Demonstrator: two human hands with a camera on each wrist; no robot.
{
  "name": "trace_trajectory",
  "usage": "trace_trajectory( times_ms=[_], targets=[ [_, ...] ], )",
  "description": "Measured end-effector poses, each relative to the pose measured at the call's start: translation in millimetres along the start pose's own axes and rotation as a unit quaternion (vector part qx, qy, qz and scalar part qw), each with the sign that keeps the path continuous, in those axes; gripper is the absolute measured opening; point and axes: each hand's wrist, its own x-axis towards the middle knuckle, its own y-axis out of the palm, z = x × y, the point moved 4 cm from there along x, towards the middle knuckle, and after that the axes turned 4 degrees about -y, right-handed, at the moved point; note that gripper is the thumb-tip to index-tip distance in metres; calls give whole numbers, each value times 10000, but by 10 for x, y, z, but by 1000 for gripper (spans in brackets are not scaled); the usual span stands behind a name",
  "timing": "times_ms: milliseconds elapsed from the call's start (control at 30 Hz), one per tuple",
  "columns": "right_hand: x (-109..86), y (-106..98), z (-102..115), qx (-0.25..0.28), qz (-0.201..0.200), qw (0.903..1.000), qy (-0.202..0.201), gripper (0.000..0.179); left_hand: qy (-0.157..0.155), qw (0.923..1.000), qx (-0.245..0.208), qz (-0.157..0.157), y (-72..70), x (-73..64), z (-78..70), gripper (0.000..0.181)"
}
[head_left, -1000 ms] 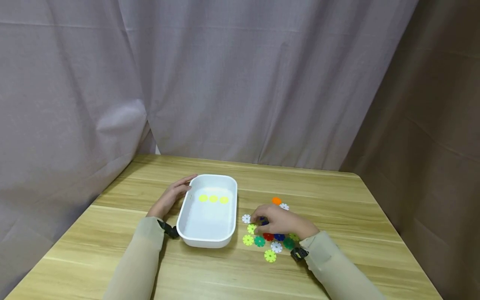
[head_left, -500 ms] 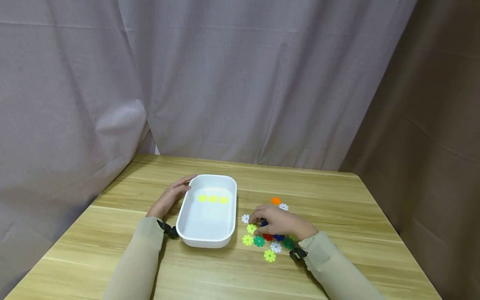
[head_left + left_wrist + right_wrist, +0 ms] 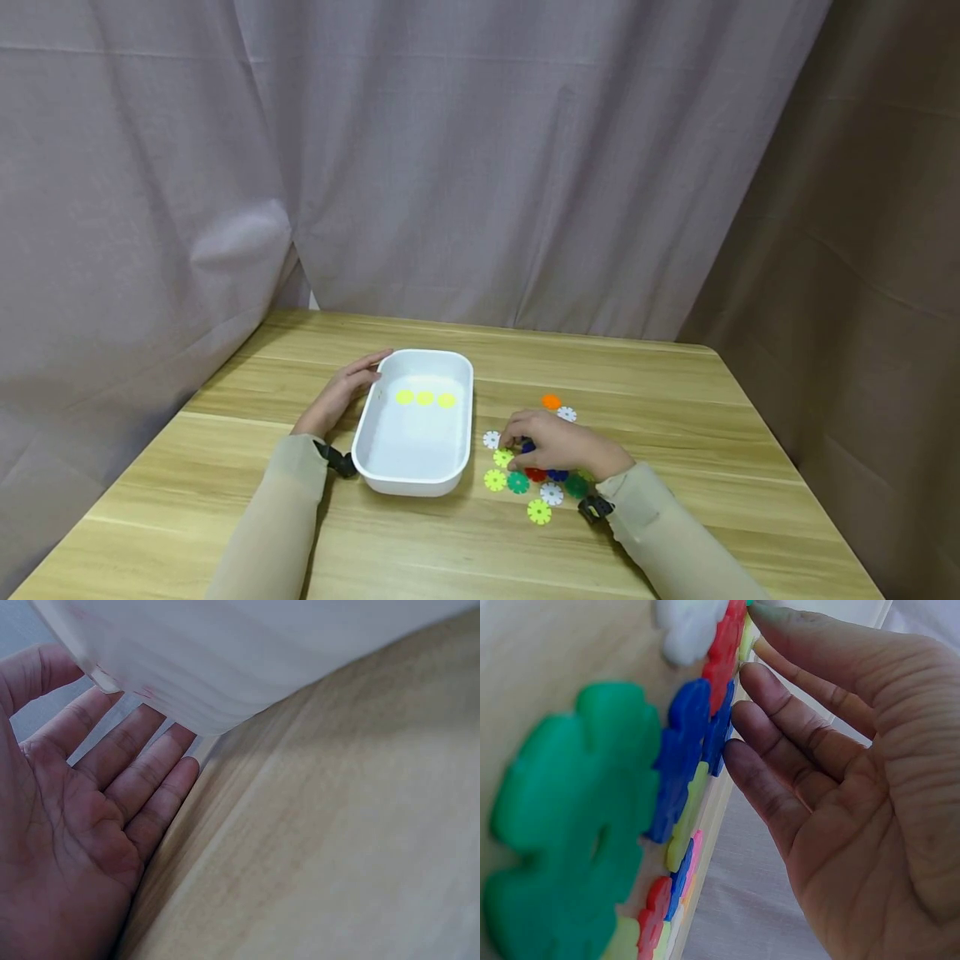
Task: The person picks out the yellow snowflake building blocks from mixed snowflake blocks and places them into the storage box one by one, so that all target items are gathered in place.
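My left hand (image 3: 339, 398) rests along the left side of a white plastic tray (image 3: 414, 450). In the left wrist view its fingers stretch out against the tray's outer wall, the thumb up by the rim. Three yellow interlocking discs (image 3: 425, 398) lie in a row in the tray. To the right, my right hand (image 3: 555, 442) is low over a loose group of notched discs, fingers bent loosely. Its index finger and thumb tips are at the edges of a yellow-green disc (image 3: 503, 458) on the table; whether they pinch it is unclear. The hand covers several discs.
Around the right hand lie a white disc (image 3: 491, 439), a green disc (image 3: 518, 482), another yellow-green disc (image 3: 539, 512) and an orange disc (image 3: 551, 402). Grey curtains (image 3: 480, 167) hang behind the wooden table (image 3: 420, 550). Each wrist wears a small black camera.
The white disc beside the right fingertips has slid very slightly toward the near edge. Both hands and the tray stay practically where they were.
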Motion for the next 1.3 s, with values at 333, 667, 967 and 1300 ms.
trace_trajectory(
  times_ms=[333,667,967,1300],
  targets=[
    [5,3,-15,34,-38,9999,100,19,-7,10000,-18,3,-7,3,-4,51],
    [-1,-6,-6,216,-42,9994,285,21,36,10000,54,9,-7,6,-4,50],
    [7,-13,16,482,-85,9986,207,18,39,9999,96,10,-4,10,0,52],
    [-28,-55,49,1047,-35,9943,177,4,55,9999,76,40,-8,16,16,52]
  ],
)
